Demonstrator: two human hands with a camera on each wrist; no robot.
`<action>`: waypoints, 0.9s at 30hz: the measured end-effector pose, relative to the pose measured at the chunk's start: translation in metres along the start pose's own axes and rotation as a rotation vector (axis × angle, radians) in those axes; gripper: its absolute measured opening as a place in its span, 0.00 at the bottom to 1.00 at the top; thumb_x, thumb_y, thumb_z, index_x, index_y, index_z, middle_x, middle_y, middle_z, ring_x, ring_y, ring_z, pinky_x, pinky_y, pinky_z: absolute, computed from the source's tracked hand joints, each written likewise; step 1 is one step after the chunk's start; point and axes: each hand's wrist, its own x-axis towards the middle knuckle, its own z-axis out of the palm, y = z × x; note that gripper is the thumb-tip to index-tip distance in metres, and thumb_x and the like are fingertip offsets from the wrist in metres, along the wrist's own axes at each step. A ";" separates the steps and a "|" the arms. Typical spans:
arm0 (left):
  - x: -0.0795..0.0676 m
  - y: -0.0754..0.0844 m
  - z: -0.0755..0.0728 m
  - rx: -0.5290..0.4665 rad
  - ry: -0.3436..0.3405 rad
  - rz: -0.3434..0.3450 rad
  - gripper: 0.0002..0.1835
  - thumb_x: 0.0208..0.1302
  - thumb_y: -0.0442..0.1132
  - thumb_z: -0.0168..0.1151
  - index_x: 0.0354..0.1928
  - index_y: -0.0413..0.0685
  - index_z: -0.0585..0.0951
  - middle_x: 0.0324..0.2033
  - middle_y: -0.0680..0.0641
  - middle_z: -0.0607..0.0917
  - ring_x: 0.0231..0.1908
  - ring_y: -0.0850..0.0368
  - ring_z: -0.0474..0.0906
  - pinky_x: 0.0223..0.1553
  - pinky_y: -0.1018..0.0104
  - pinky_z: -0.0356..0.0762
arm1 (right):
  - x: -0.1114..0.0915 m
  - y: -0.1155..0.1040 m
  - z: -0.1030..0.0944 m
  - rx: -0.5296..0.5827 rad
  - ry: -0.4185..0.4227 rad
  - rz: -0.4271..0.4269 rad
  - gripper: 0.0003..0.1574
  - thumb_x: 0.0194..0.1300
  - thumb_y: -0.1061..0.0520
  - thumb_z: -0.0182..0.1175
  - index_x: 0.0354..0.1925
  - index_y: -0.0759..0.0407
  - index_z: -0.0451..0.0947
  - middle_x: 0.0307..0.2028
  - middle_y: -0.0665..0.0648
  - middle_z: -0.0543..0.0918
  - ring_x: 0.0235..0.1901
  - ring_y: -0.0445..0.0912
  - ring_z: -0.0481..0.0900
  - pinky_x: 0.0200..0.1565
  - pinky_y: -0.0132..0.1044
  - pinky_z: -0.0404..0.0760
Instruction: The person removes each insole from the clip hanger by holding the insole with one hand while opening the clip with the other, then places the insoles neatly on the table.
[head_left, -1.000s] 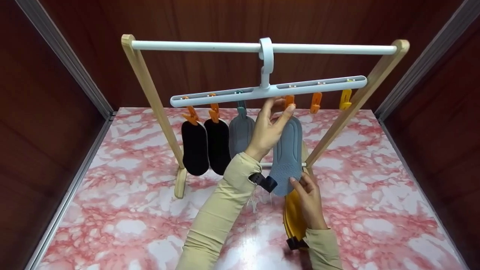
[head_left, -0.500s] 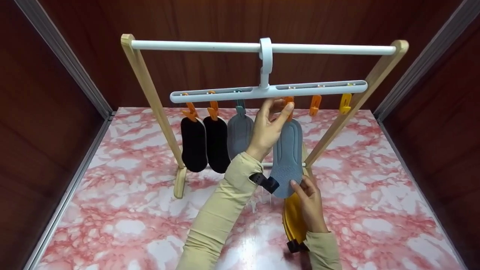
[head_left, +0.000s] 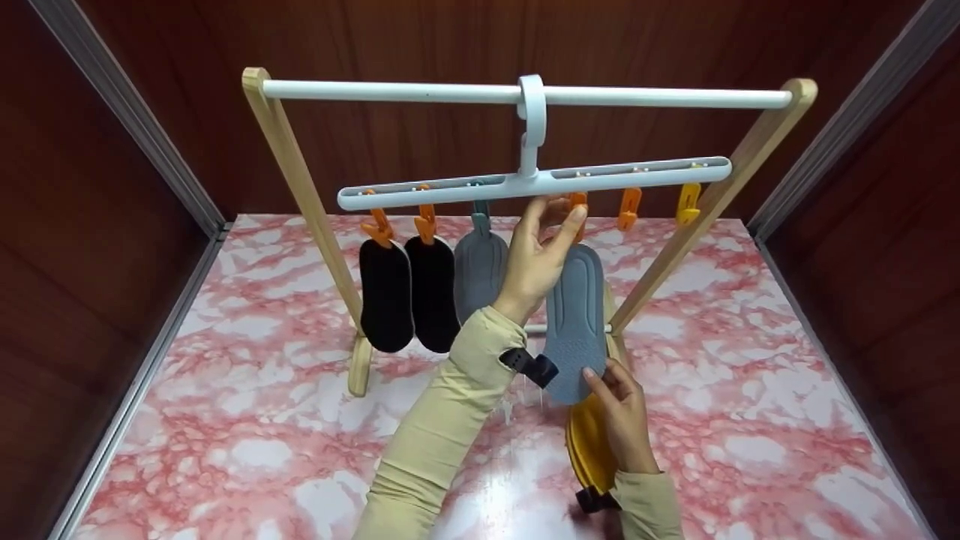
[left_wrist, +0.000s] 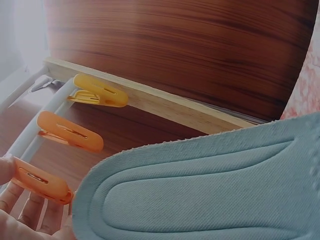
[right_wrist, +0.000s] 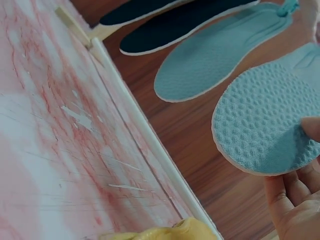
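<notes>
Pink-and-white marbled table [head_left: 262, 450] filled the lower half of your head view, dark wood-look wall [head_left: 645, 45] across the top. Your rack [head_left: 450, 91], wooden legs and white bar, spanned upper left to upper right. White hanger [head_left: 529, 184] hung mid-bar, right end tilted up. Blue-grey insole [head_left: 576, 322] was just right of centre below the hanger, upright, textured end down. Left of centre: two black insoles [head_left: 386, 296] and a grey insole [head_left: 480, 270], all hanging. Yellow piece [head_left: 591, 442] sat lower right of centre, partly behind your right hand [head_left: 626, 409]. That hand pinched the blue-grey insole's bottom right edge, thumb on the textured face, fingers behind. Your left hand [head_left: 536, 259], at centre, pinched an orange clip [head_left: 578, 201] between thumb and fingers right above the insole's top; your left-wrist view had the clip's tip right at the insole's edge, but you couldn't tell if it gripped. Spare orange clip [head_left: 629, 208] and yellow clip [head_left: 688, 204] hung to the right, holding nothing. Two more orange clips [head_left: 380, 225] held the black pair at left; a teal clip [head_left: 481, 216] held the grey one.
</notes>
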 end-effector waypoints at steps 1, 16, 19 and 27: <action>0.000 0.000 0.000 -0.002 -0.002 0.000 0.15 0.69 0.33 0.55 0.55 0.34 0.71 0.50 0.36 0.77 0.49 0.54 0.76 0.49 0.70 0.75 | -0.001 0.000 0.000 0.000 0.002 0.001 0.18 0.65 0.65 0.59 0.51 0.73 0.75 0.39 0.49 0.85 0.42 0.41 0.81 0.48 0.31 0.78; -0.004 0.002 -0.004 -0.034 -0.053 0.040 0.19 0.69 0.31 0.53 0.60 0.33 0.69 0.52 0.34 0.76 0.51 0.53 0.76 0.54 0.67 0.76 | -0.007 0.000 -0.001 -0.005 0.002 -0.001 0.18 0.65 0.66 0.59 0.51 0.74 0.74 0.40 0.48 0.85 0.43 0.42 0.82 0.49 0.31 0.77; -0.004 0.001 -0.004 -0.033 -0.054 0.050 0.19 0.69 0.30 0.54 0.60 0.33 0.69 0.53 0.34 0.76 0.51 0.53 0.77 0.53 0.67 0.77 | -0.008 -0.001 -0.001 -0.002 0.001 0.003 0.18 0.65 0.66 0.58 0.51 0.75 0.74 0.40 0.47 0.85 0.43 0.41 0.81 0.50 0.30 0.76; -0.004 0.001 -0.005 -0.049 -0.053 0.047 0.20 0.69 0.30 0.54 0.61 0.33 0.69 0.54 0.34 0.75 0.52 0.51 0.77 0.54 0.67 0.76 | -0.011 -0.003 -0.001 -0.031 0.005 0.022 0.19 0.66 0.65 0.58 0.52 0.76 0.73 0.40 0.46 0.85 0.43 0.41 0.81 0.51 0.30 0.76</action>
